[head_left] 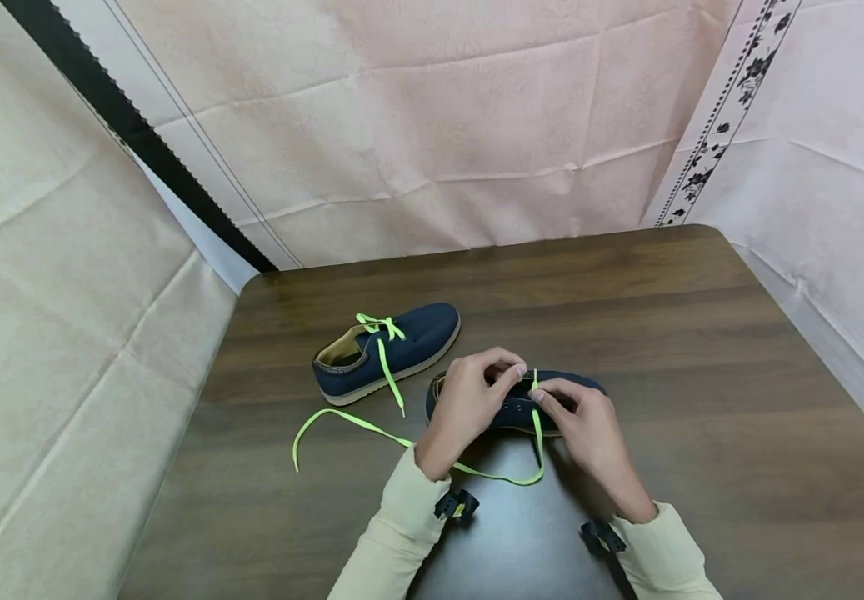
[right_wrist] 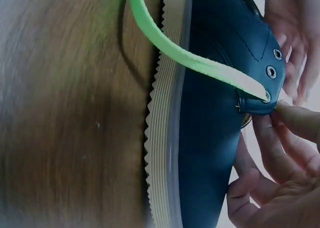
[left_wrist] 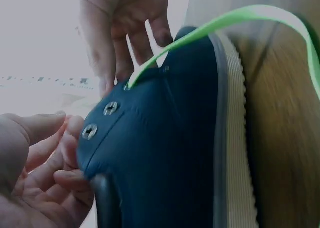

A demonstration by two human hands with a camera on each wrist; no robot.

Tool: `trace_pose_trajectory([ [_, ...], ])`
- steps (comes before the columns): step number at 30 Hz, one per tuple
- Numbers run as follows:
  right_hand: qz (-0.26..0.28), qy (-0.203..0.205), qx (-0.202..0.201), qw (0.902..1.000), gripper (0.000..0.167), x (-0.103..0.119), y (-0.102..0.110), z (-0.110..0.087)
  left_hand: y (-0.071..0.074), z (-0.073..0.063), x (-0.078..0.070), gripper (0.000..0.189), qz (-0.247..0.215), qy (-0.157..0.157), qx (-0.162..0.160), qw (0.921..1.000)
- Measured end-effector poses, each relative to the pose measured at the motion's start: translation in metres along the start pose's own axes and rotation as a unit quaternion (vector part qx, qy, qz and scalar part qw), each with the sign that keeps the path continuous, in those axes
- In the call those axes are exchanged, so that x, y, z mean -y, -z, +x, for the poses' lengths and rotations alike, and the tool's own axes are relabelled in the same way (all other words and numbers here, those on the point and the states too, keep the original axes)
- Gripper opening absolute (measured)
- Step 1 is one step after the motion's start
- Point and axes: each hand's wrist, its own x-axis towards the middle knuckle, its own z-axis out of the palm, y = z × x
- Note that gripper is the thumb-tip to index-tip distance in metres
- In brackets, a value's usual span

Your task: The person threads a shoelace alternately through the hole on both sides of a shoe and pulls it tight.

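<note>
A navy shoe (head_left: 514, 412) lies on its sole between both hands. A flat neon-green shoelace (right_wrist: 210, 70) runs out of its front eyelet; two eyelets beside it hold no lace. My right hand (head_left: 581, 417) pinches the corner of the eyelet flap (right_wrist: 256, 98) near that laced hole. At the shoe's opening, my left hand (head_left: 469, 400) has thumb and index finger brought together beside the flap edge. Whether anything lies between those fingertips is hidden. One stretch of lace stands across the shoe between the hands, and the long end trails under the left wrist.
Behind the left hand stands a second navy shoe (head_left: 424, 333) with green lace through its eyelets and one lace end hanging down its side. The brown wooden table (head_left: 739, 400) has cloth hangings (head_left: 439, 125) around its back and sides.
</note>
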Motion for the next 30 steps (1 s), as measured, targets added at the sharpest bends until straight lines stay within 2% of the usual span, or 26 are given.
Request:
trace_pose_trajectory([
  [4, 0.025, -0.009, -0.008, 0.9996, 0.017, 0.000, 0.002, 0.002, 0.004, -0.014, 0.005, 0.014, 0.052, 0.011, 0.035, 0.9979],
  [6, 0.033, -0.017, -0.007, 0.9993, 0.019, 0.001, 0.004, 0.004, 0.002, -0.019, 0.008, 0.015, 0.075, 0.006, 0.058, 0.9955],
  [8, 0.040, -0.017, -0.005, 0.9990, 0.021, 0.001, 0.007, 0.006, -0.001, -0.021, 0.011, 0.015, 0.092, -0.003, 0.065, 0.9936],
  [15, 0.066, -0.008, 0.000, 0.9978, 0.023, 0.006, 0.011, 0.013, -0.005, -0.026, 0.018, 0.013, 0.132, -0.042, 0.049, 0.9891],
  [21, 0.086, 0.012, -0.006, 0.9962, 0.025, 0.016, 0.020, 0.019, -0.010, -0.027, 0.022, 0.011, 0.147, -0.051, 0.036, 0.9871],
  [26, 0.103, 0.014, -0.001, 0.9946, 0.028, 0.025, 0.027, 0.026, -0.015, -0.026, 0.023, 0.014, 0.176, -0.066, 0.023, 0.9819],
  [30, 0.114, 0.017, 0.003, 0.9934, 0.028, 0.030, 0.030, 0.030, -0.016, -0.027, 0.023, 0.017, 0.191, -0.066, 0.017, 0.9793],
])
